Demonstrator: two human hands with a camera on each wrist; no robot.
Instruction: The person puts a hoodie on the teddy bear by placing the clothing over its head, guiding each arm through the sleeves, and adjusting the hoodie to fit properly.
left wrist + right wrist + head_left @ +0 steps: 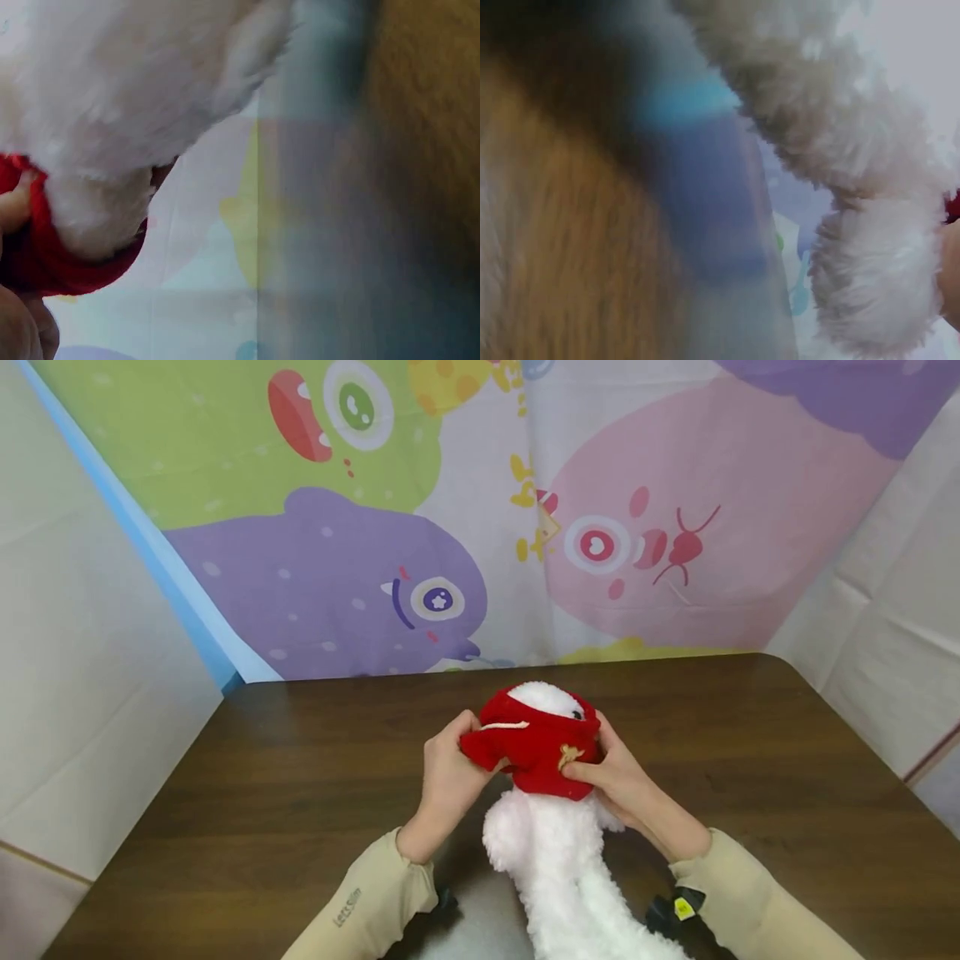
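A white fluffy plush toy (562,860) reaches from the bottom edge of the head view up between the two arms. Red plush clothing (540,752) with a white cord and a small gold emblem covers much of its head; white fur and one dark eye show above the cloth. At the garment's left side, my left hand (453,768) pinches the red cloth. My right hand (618,772) grips its right side, thumb on the front beside the emblem, other fingers largely hidden behind. In the left wrist view, a furry part sits inside the red opening (82,277). A furry limb (877,277) hangs near the right hand.
The toy is held over a dark brown wooden table (300,760). Behind the table's far edge hangs a cartoon-printed cloth (510,610), with pale cloth (67,652) along the left side. A grey surface (476,918) shows under the toy near the bottom.
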